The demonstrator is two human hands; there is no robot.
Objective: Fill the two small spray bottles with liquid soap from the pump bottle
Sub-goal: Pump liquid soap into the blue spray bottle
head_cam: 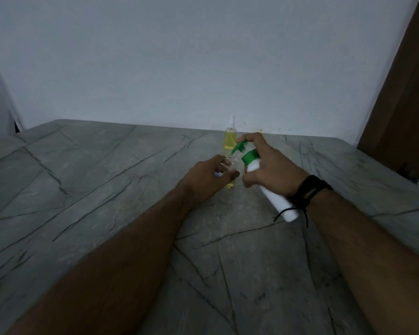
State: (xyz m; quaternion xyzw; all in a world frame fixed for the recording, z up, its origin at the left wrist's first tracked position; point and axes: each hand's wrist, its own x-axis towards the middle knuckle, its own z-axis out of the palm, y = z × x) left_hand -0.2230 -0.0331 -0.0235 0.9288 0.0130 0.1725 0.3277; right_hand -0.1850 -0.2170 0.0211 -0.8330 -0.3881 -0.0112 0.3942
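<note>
While tilted, white pump bottle [271, 189] shows green.

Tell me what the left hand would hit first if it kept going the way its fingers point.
The left hand already holds the open small spray bottle. Pushed further right, it would probably meet the pump bottle in the right hand, though depth is unclear.

Two small spray bottles: one capped [229, 137] at the back, one open-necked [231, 168] in front. One white pump bottle [271, 189] with green pump. Two hands: left hand [208, 180], right hand [273, 165]. One dark wristband [309, 189], possibly several cords.
</note>
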